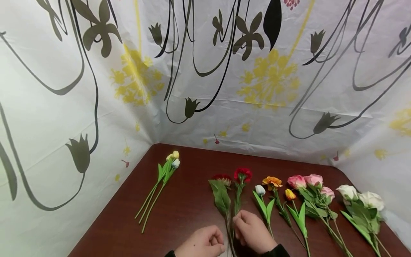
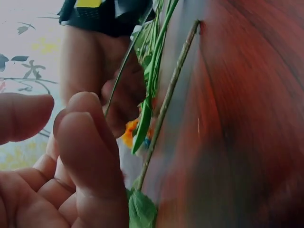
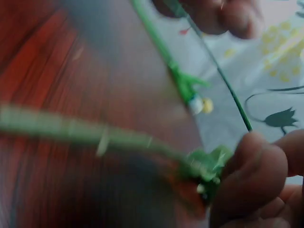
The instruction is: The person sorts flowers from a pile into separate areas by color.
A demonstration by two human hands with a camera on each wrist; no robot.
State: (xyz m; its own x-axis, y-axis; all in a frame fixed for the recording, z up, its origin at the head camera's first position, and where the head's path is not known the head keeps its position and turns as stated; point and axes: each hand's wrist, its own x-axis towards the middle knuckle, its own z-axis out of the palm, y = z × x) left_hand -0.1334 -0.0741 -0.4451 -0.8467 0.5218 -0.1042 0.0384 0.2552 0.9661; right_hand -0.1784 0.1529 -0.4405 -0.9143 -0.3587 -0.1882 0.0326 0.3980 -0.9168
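Note:
My right hand [image 1: 253, 230] pinches the thin green stem [image 3: 232, 95] of a red carnation [image 1: 243, 175] between thumb and fingers. Just left of it, my left hand [image 1: 205, 242] hovers by the lower stems with bent fingers. In the left wrist view a gap separates its thumb [image 2: 23, 116] from the fingers, with nothing between them. Close beside the carnation lies another red flower [image 1: 221, 178] with broad green leaves [image 1: 222, 200]; its woody stem [image 2: 173, 90] runs past my left fingers. The right wrist view is blurred near the table.
Yellow and pale blue tulips [image 1: 174, 157] lie at the table's left. Right of my hands are a white tulip [image 1: 260, 190], an orange flower [image 1: 272, 182], an orange-yellow tulip [image 1: 290, 194], pink roses [image 1: 313, 181] and white roses [image 1: 370, 200]. A patterned curtain [image 1: 205, 82] surrounds the brown table [image 1: 189, 200].

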